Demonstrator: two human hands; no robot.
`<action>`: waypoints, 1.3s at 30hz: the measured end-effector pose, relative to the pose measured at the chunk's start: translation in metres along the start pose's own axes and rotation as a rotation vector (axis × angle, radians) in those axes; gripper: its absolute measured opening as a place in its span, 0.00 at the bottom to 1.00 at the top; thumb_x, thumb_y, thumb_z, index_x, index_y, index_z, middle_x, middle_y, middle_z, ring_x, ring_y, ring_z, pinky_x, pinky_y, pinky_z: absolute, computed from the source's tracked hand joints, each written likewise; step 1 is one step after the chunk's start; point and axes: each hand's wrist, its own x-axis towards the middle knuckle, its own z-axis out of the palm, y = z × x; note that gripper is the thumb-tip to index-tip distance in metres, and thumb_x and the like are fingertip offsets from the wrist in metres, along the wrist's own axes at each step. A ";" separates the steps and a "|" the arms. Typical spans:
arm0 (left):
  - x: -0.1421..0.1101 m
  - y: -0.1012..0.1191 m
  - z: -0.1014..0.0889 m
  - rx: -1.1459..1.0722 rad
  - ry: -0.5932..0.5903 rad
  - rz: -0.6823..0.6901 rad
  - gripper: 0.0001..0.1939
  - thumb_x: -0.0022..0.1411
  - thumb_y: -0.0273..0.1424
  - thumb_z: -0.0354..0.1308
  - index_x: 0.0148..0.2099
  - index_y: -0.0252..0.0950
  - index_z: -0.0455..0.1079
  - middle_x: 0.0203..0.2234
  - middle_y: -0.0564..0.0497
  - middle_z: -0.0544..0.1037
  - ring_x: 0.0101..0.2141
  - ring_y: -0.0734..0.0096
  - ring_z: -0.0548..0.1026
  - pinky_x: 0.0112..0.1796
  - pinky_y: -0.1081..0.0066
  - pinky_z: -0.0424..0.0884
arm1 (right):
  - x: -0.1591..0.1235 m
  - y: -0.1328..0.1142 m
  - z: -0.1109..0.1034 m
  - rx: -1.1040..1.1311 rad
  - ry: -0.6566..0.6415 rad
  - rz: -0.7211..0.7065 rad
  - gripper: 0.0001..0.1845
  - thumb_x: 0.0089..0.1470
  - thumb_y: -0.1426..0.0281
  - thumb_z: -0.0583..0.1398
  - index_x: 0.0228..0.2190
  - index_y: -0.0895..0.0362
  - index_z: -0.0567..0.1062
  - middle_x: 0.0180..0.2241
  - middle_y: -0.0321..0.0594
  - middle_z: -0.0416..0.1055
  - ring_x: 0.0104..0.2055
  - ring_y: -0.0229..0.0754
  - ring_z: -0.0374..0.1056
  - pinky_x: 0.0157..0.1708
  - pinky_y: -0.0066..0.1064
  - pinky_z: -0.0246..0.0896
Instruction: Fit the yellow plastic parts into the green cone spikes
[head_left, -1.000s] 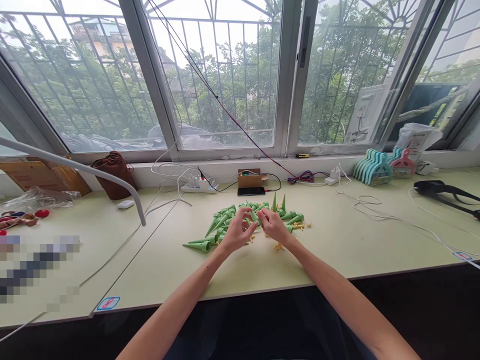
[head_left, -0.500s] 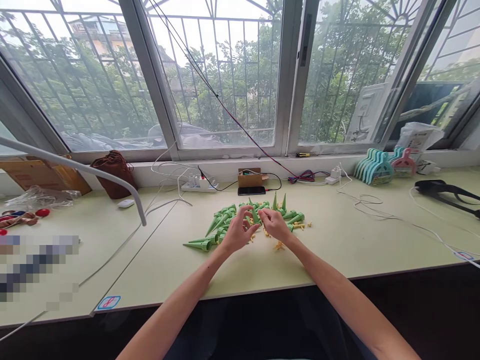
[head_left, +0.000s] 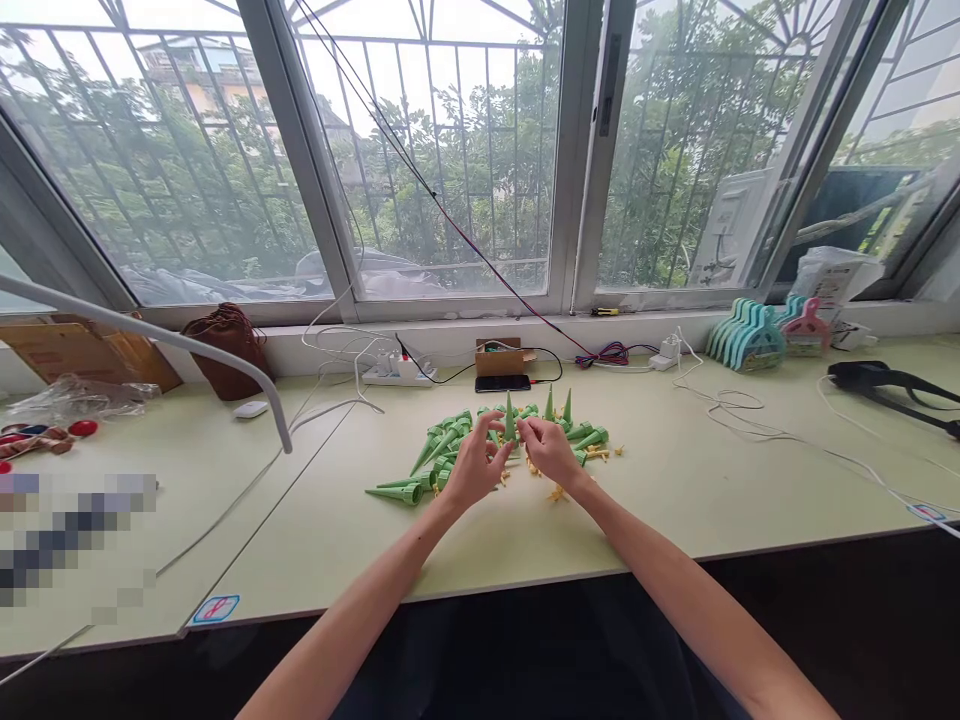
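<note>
Between my hands a green plastic watering spike [head_left: 510,415] stands point up. My left hand [head_left: 474,462] curls around its lower left side, thumb and fingers closing on it. Close against its right side, my right hand [head_left: 551,450] is closed in a pinch; whatever lies between its fingertips is hidden. A heap of green spikes [head_left: 448,435] spreads to the left and behind my hands. Two more spikes [head_left: 567,407] point upward just behind my right hand. Small yellow plastic pieces [head_left: 556,493] lie scattered under and around my hands.
A black phone [head_left: 502,383] lies behind the heap, before a small cardboard box [head_left: 500,360]. A power strip [head_left: 400,373] and cables run along the window. Teal hangers [head_left: 750,335] and a black strapped object [head_left: 892,385] are at right. A grey curved bar [head_left: 187,345] crosses the left.
The spike between my hands has gone from leaning left to nearly upright, and sits a little higher. Both hands have stayed almost in place.
</note>
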 end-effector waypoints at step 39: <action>0.005 0.010 -0.007 -0.460 -0.152 -0.396 0.26 0.56 0.49 0.61 0.47 0.38 0.59 0.29 0.53 0.73 0.20 0.73 0.76 0.17 0.77 0.68 | -0.001 0.008 -0.002 0.029 -0.066 -0.092 0.24 0.62 0.54 0.51 0.21 0.55 0.58 0.18 0.29 0.50 0.21 0.34 0.46 0.22 0.28 0.43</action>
